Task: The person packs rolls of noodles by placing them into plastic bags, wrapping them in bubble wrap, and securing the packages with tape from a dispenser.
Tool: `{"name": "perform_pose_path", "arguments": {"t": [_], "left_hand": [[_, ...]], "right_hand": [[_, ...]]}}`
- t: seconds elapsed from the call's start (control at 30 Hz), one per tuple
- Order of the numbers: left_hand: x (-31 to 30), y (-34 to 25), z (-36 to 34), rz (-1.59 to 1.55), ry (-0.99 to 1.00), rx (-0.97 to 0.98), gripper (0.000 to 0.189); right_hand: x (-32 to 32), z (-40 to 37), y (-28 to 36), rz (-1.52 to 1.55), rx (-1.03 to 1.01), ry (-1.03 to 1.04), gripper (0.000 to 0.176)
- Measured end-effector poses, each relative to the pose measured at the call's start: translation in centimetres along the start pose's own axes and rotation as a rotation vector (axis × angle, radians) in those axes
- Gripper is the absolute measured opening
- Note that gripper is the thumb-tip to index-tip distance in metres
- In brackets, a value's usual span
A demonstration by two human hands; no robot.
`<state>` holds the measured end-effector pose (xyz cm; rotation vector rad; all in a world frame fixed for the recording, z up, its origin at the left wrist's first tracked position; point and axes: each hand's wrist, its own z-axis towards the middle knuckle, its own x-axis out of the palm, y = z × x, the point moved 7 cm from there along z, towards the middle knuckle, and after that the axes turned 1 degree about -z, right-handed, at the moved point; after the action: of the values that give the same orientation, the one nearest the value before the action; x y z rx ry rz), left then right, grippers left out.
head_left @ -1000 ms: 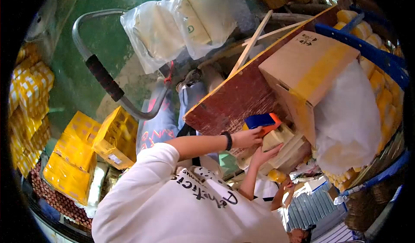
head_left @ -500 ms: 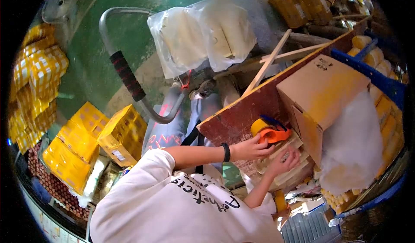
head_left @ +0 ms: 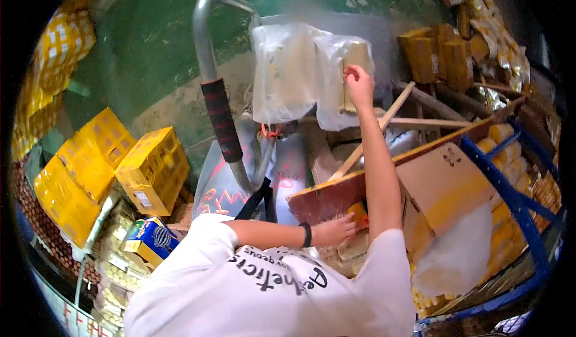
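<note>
My left hand (head_left: 333, 231), with a black band on its wrist, lies over the wooden ledge with fingers stretched out beside an orange tape dispenser (head_left: 360, 214). Most of the dispenser is hidden by my right arm. My right hand (head_left: 360, 86) is reached far forward over a tan bundle (head_left: 357, 54) in clear plastic wrapping (head_left: 336, 119). Its fingers are curled in at the bundle; what they hold, if anything, does not show. A second plastic-covered tan stack (head_left: 289, 76) sits to its left. Below my left hand lie pale wrapped pieces (head_left: 354, 248).
A bent metal handle (head_left: 221, 118) with a dark foam grip rises left of the stacks. Yellow taped boxes (head_left: 153, 172) stand at left. Wooden slats (head_left: 384, 130) cross beyond the red-brown board (head_left: 324, 194). A cardboard box (head_left: 447, 181) and blue metal frame (head_left: 516, 199) are at right.
My right hand has moved from the ledge forward to the plastic-wrapped bundle. My left hand has stayed near the tape dispenser. The view has shifted, revealing a blue box at left.
</note>
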<state>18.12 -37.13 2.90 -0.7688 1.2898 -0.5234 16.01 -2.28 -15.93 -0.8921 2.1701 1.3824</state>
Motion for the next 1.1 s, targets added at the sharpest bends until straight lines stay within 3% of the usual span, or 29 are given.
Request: {"name": "perform_pose_path", "arguments": {"t": [0.07,0.1,0.13,0.2,0.27,0.37,0.5,0.67,1.1], "left_hand": [[-3.6,1.6,-3.3,-0.007,-0.178,-0.071,0.036],[-5.4,2.6,-5.0,-0.006,-0.265,-0.103,0.036],[-7.2,4.2,-6.3,0.03,-0.178,-0.098,0.036],[-9.4,8.6,-8.6,0.05,-0.364,-0.361,0.027],[-10.2,13.0,-10.3,-0.126,-0.541,-0.674,0.027],[-9.9,15.6,-10.7,-0.395,-0.456,-0.788,0.037],[-8.9,15.0,-9.9,-0.493,-0.441,-0.7,0.025],[-7.7,16.8,-10.9,-0.562,-0.539,-0.844,0.023],[-5.7,15.7,-11.6,-0.549,-0.618,-0.846,0.016]], "right_hand": [[2.9,3.7,-0.5,-0.493,-0.167,-0.061,0.026],[4.3,5.7,-0.3,-0.656,-0.207,0.025,0.029],[5.6,7.4,-0.4,-0.819,-0.246,0.111,0.031],[6.8,10.2,-1.3,-0.94,-0.249,0.258,0.031],[7.0,12.2,-2.6,-0.949,-0.22,0.374,0.031],[6.6,14.7,-3.4,-0.895,-0.192,0.444,0.032],[6.1,15.8,-4.1,-0.835,-0.166,0.456,0.032],[5.5,16.2,-5.7,-0.767,-0.135,0.444,0.033],[4.9,17.5,-10.5,-0.663,-0.103,0.385,0.035]]}}
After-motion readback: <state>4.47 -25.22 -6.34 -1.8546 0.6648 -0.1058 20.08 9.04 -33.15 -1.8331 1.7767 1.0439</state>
